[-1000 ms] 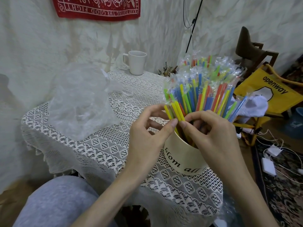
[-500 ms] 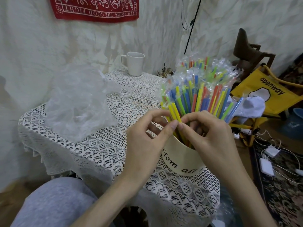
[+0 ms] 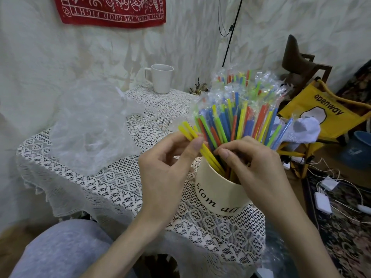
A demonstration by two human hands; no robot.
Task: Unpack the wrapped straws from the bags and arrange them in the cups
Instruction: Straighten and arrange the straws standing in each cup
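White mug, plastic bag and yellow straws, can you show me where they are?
White mug (image 3: 163, 79), head view, on its front wall.
Plastic bag (image 3: 88, 125), head view, on its crumpled middle.
Yellow straws (image 3: 190, 133), head view, on their tilted upper part.

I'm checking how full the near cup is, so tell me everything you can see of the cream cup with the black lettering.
The cream cup looks ceramic, round and smooth, with black lettering low on its side. It stands upright on the lace tablecloth near the table's front edge, packed with wrapped straws that fan out above its rim. The right hand covers the rim's right side, fingers among the straws. The left hand pinches a few yellow straws leaning left from the cup. No handle is visible.
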